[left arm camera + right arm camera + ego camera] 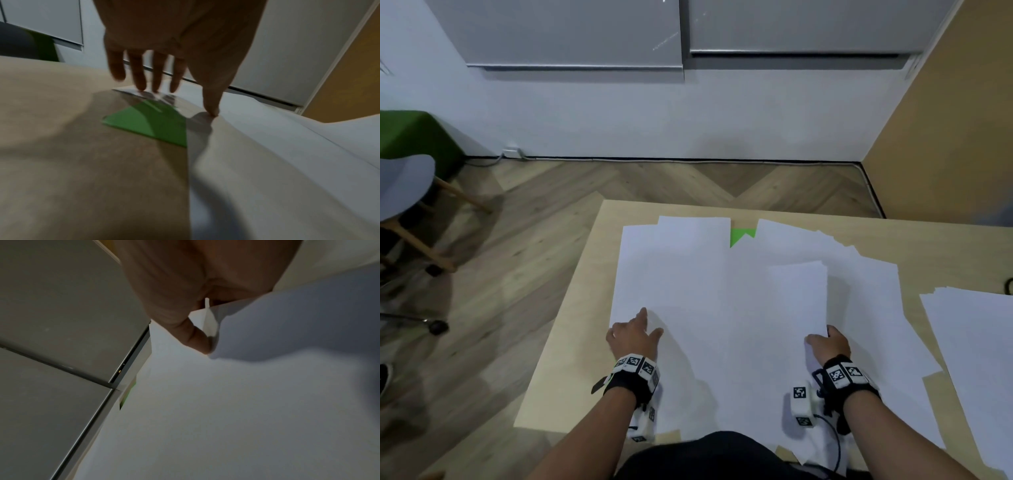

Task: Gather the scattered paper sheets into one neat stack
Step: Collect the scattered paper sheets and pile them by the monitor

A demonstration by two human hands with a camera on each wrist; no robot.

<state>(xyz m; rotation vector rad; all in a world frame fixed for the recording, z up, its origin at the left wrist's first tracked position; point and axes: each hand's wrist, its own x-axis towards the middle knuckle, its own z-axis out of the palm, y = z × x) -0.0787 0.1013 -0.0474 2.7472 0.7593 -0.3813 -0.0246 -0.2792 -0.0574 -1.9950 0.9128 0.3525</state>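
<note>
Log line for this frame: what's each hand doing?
left hand: flat on white sheets | right hand: pinching small bundle | stack: not formed

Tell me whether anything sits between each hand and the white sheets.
Nothing visible does. The left hand rests with straight fingers directly on the left edge of the spread white sheets. The right hand already pinches the near edge of a lifted sheet bundle.

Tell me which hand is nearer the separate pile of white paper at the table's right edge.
Right. The right hand grips sheets in the middle spread, nearer that separate pile of white paper; the left hand rests across the spread, at its left edge.
</note>
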